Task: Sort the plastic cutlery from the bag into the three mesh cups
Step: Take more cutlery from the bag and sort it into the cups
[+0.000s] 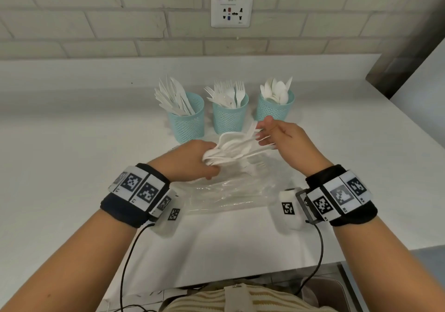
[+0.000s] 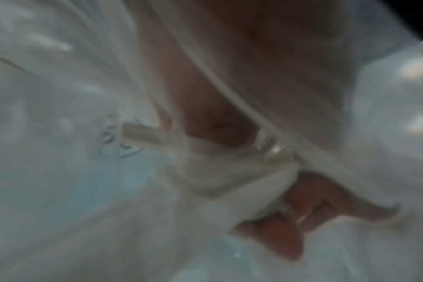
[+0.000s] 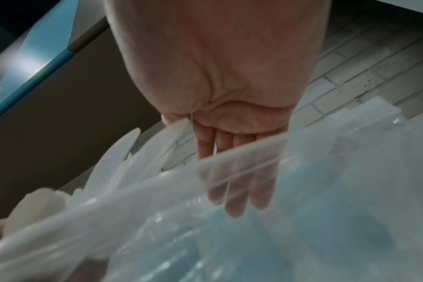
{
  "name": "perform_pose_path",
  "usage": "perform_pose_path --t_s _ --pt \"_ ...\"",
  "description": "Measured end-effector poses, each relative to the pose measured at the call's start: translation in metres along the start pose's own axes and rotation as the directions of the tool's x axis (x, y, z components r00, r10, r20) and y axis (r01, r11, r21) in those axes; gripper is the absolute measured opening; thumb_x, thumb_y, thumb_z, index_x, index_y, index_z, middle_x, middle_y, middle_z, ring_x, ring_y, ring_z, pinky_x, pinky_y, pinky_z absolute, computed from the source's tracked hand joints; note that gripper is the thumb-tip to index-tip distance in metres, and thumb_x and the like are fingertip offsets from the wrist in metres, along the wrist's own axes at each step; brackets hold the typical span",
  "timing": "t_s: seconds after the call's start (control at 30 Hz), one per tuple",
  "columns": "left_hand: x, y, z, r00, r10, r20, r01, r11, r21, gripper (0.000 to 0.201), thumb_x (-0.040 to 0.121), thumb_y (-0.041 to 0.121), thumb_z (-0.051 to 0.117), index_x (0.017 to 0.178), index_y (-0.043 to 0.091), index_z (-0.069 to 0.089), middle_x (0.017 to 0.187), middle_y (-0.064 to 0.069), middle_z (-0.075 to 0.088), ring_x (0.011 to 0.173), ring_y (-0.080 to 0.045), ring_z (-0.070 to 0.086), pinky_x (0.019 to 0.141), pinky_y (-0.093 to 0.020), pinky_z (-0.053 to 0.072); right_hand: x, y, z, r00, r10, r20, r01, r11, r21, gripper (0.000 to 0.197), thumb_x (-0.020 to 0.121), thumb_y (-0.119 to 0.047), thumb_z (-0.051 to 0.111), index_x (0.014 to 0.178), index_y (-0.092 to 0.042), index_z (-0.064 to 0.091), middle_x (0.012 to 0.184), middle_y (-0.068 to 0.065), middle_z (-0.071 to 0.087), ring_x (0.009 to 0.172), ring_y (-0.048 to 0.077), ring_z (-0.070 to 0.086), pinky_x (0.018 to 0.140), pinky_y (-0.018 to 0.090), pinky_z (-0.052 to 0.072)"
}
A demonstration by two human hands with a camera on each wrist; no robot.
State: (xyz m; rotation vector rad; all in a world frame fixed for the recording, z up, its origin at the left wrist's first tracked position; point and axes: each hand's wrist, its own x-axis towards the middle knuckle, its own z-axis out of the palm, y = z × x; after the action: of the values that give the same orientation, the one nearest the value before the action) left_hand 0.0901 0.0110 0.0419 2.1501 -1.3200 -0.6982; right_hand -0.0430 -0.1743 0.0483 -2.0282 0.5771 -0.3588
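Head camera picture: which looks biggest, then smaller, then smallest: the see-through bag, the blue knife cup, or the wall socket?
1. Clear plastic bag on the white counter
2. Blue mesh cup of knives
3. White wall socket plate, smallest, though farthest away.

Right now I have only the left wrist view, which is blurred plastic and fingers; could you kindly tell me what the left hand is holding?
Observer: The left hand grips a bundle of white cutlery above the clear bag.
Operator: Thank you. Where is the right hand?
Observer: The right hand pinches the handle ends of that bundle.
Operator: Are the cups already sorted?
Observer: Yes: knives in the left cup, forks in the middle cup, spoons in the right cup.
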Motion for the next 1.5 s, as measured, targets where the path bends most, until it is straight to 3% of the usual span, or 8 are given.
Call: perform_pose_path --t_s 0.17,0.3,0.57,0.83,0.93,1.03,1.23,1.5 --pt "0.0 0.012 -0.017 0.985 0.014 -0.174 -0.066 0.952 -0.298 0.013 0.086 0.017 0.066 0.075 0.016 0.06 0.06 0.007 0.065 0.056 -0.005 0.06 0.061 -0.011 0.045 0.005 -0.025 -0.005 1.0 -0.013 -0.008 0.014 0.972 0.236 0.057 0.096 -0.049 0.023 0.111 -0.011 0.063 0.093 0.009 0.07 0.086 0.025 0.068 0.081 0.035 0.053" --pt "0.007 0.02 -0.026 0.978 0.027 -0.209 -0.116 0.897 -0.426 0.026 0.088 0.027 0.063 0.065 0.016 0.059 0.062 -0.002 0.06 0.06 -0.014 0.054 0.064 -0.022 0.043 0.016 -0.051 -0.001 0.998 -0.065 -0.002 0.061 0.921 0.385 0.043 0.095 -0.034 0.046 0.113 0.004 0.058 0.089 0.011 0.067 0.08 0.023 0.067 0.074 0.032 0.054" --pt "0.023 0.02 -0.029 0.964 0.03 -0.264 -0.204 0.722 -0.662 0.008 0.091 0.015 0.061 0.092 0.007 0.062 0.072 -0.005 0.063 0.059 -0.019 0.054 0.066 -0.029 0.046 0.044 -0.075 0.016 0.981 -0.163 -0.108 0.193 0.9 0.392 0.023 0.092 -0.025 0.057 0.107 -0.011 0.067 0.087 0.002 0.069 0.082 0.013 0.064 0.07 0.028 0.053" --pt "0.024 0.0 -0.03 0.95 -0.043 -0.309 -0.217 0.624 -0.751 0.006 0.085 0.01 0.061 0.087 0.015 0.065 0.065 -0.006 0.056 0.055 -0.018 0.05 0.064 -0.032 0.042 0.059 -0.089 0.005 0.955 -0.188 -0.228 0.286 0.783 0.552 0.022 0.1 -0.023 0.041 0.096 -0.015 0.061 0.067 0.002 0.06 0.066 0.02 0.06 0.064 0.029 0.051" --pt "0.025 -0.003 -0.03 0.948 -0.061 -0.311 -0.208 0.618 -0.758 0.012 0.081 0.009 0.06 0.091 0.014 0.064 0.064 -0.008 0.053 0.054 -0.018 0.05 0.062 -0.03 0.042 0.063 -0.096 0.012 0.941 -0.263 -0.213 0.328 0.866 0.377 0.022 0.098 -0.027 0.046 0.097 -0.015 0.065 0.06 -0.002 0.046 0.057 0.013 0.044 0.06 0.026 0.041" --pt "0.027 -0.002 -0.029 0.953 -0.057 -0.297 -0.194 0.639 -0.745 0.015 0.079 0.007 0.061 0.093 0.012 0.063 0.07 -0.015 0.051 0.054 -0.02 0.049 0.062 -0.03 0.042 0.066 -0.1 0.03 0.946 -0.315 -0.076 0.321 0.942 0.094 0.023 0.083 -0.038 0.066 0.096 -0.019 0.069 0.067 0.003 0.055 0.063 0.009 0.047 0.065 0.023 0.039" --pt "0.027 -0.002 -0.026 0.946 -0.092 -0.312 -0.173 0.67 -0.722 0.016 0.082 0.001 0.068 0.095 0.004 0.059 0.06 -0.005 0.055 0.052 -0.016 0.05 0.056 -0.022 0.046 0.073 -0.097 0.041 0.917 -0.383 -0.113 0.375 0.923 -0.084 0.019 0.073 -0.033 0.077 0.081 -0.023 0.064 0.074 -0.014 0.045 0.067 0.001 0.041 0.064 0.016 0.033" --pt "0.021 -0.011 -0.024 0.893 -0.194 -0.407 -0.189 0.658 -0.729 0.007 0.087 0.01 0.065 0.093 0.009 0.06 0.063 -0.002 0.056 0.055 -0.014 0.05 0.057 -0.023 0.046 0.089 -0.102 0.028 0.94 -0.223 -0.258 0.321 0.835 0.447 0.004 0.096 -0.016 0.047 0.093 -0.018 0.047 0.081 -0.001 0.069 0.066 0.009 0.05 0.06 0.016 0.041"
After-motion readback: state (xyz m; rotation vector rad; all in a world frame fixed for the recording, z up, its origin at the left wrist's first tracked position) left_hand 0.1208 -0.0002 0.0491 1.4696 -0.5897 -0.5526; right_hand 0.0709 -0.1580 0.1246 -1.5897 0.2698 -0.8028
